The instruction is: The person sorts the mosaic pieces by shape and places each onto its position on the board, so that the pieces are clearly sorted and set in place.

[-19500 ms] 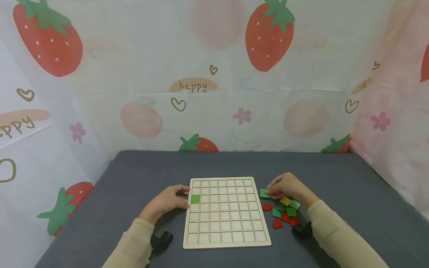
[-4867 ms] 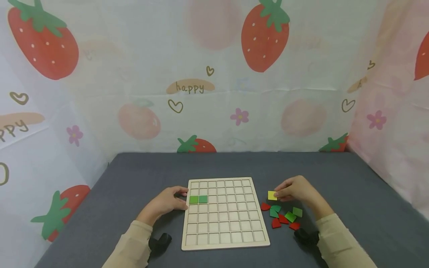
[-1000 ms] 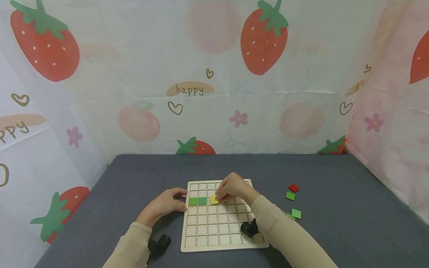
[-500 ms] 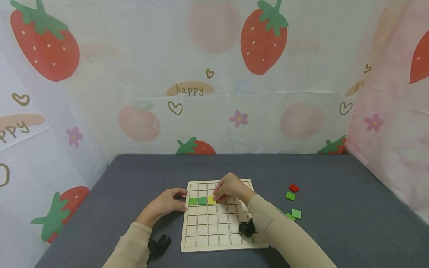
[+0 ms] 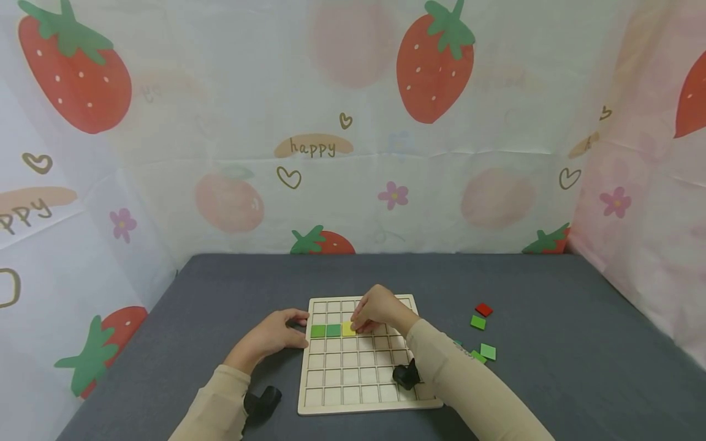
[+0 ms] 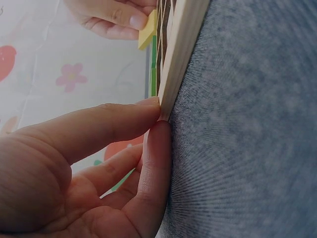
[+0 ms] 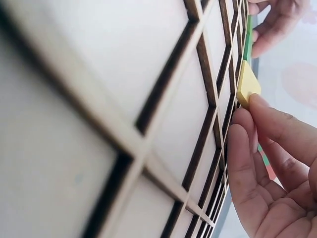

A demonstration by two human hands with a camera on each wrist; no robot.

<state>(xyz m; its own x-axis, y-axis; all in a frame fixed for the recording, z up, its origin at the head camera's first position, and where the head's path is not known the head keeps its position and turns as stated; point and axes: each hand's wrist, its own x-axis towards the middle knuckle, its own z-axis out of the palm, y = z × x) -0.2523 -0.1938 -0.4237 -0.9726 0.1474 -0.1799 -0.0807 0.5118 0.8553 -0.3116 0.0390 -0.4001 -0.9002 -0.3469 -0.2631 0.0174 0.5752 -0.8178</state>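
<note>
A pale wooden grid board (image 5: 342, 396) lies on the dark table. Two green tiles, one grass green (image 5: 318, 331) and one bluish green (image 5: 333, 331), sit side by side in its third row from the back. My right hand (image 5: 380, 308) pinches a yellow square tile (image 7: 247, 82) between thumb and fingers, right beside them. In the left wrist view that yellow tile (image 6: 147, 35) stands tilted. My left hand (image 5: 273, 334) rests at the board's left edge. Its fingertips (image 6: 159, 131) touch the board's rim (image 6: 182, 54), extended rather than wrapped round it.
Right of the board lie a red tile (image 5: 483, 309) and green tiles (image 5: 478, 322), with a light green one (image 5: 488, 351) nearer; my right sleeve (image 5: 463, 380) partly covers more. A black wrist device (image 5: 263, 401) sits at each wrist. A strawberry-print cloth (image 5: 353, 184) hangs behind.
Over several seconds, my right hand has carried the yellow tile from right of the board onto it, then slightly left beside the green tiles. In the last half second little differs; my left hand stays.
</note>
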